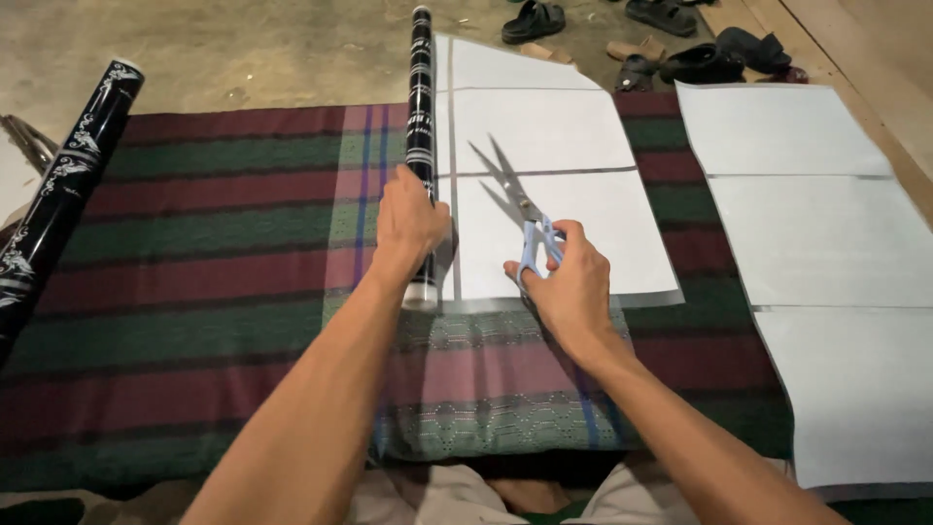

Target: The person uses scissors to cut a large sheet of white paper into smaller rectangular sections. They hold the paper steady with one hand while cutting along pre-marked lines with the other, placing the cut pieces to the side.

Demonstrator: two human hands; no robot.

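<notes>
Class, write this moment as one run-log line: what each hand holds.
left hand: grips black patterned roll | right hand: holds open blue-handled scissors over white sheet | under: striped cloth

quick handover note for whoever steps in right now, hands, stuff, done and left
Left hand: gripping the black patterned roll near its lower end, on the striped cloth.
Right hand: holding blue-handled scissors, blades open over the unrolled white sheet.
Done: cut white sheets lie in a column on the right.
Left: the sheet by the roll is not yet cut off. A second black roll lies at far left.
</notes>
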